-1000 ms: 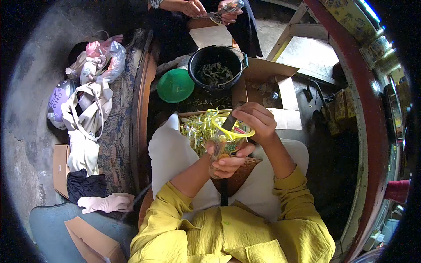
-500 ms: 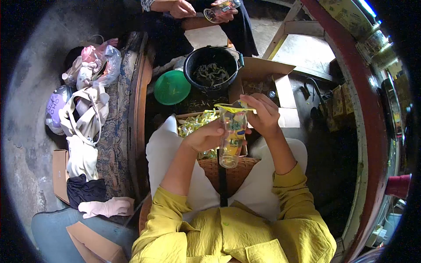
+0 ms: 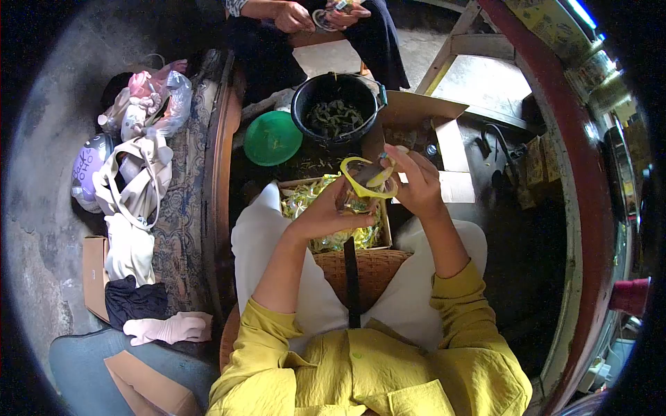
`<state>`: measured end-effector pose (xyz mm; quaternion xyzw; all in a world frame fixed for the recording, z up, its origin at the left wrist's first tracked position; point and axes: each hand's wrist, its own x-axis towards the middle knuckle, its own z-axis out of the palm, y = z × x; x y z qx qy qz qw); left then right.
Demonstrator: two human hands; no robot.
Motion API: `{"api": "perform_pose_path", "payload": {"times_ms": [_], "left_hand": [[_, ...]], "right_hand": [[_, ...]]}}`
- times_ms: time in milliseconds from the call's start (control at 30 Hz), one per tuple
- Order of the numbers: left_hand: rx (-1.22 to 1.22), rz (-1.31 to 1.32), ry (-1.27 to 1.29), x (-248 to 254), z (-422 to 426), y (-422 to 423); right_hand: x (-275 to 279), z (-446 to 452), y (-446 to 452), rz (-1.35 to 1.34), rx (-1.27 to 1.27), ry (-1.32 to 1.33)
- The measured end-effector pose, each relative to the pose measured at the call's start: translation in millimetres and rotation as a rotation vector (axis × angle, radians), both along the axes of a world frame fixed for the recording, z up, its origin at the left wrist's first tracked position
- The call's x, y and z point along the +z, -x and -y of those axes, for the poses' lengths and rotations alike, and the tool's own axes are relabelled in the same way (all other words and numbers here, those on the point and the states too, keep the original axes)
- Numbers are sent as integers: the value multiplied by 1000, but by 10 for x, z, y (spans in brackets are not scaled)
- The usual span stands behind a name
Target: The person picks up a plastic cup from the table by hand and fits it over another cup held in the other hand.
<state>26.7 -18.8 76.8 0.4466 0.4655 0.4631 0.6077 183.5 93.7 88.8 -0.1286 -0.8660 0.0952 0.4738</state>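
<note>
My left hand [image 3: 325, 213] is wrapped around a clear printed plastic cup [image 3: 355, 203], whose mouth now tilts up toward me. The cup's yellow rim [image 3: 347, 173] looks partly separated, standing out as a curved strip. At the rim's right side, my right hand [image 3: 416, 182] is closed, fingers pinched together. A small pale thing shows at its fingertips, too unclear to name. Below both hands sits a box [image 3: 387, 238] filled with yellow and clear plastic strips [image 3: 298, 201].
Ahead stand a black bucket [image 3: 300, 104] with dark contents, a green lid [image 3: 272, 139] and an open cardboard box [image 3: 454, 149]. Another person's hands [image 3: 295, 17] hold a cup beyond them. Bags [image 3: 135, 173] lie on the left; a wooden frame [image 3: 565, 139] is on the right.
The cup has tipped from upright, so its base points away and its mouth faces me. The yellow rim strip now stands out more. My right hand stays at the rim.
</note>
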Motion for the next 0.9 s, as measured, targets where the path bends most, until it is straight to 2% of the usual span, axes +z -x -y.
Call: {"api": "perform_pose_path", "payload": {"times_ms": [200, 400, 600, 800, 900], "left_hand": [[13, -109, -120, 36, -20, 14], [9, -82, -162, 10, -11, 0], [-41, 75, -15, 46, 10, -8], [-25, 40, 22, 46, 27, 5], [-35, 146, 57, 39, 32, 3]], "right_hand": [[-24, 35, -11, -31, -60, 20], [-16, 10, 8, -58, -43, -28], [22, 41, 35, -65, -18, -12], [16, 66, 48, -13, -13, 19], [16, 70, 28, 32, 7, 19]]}}
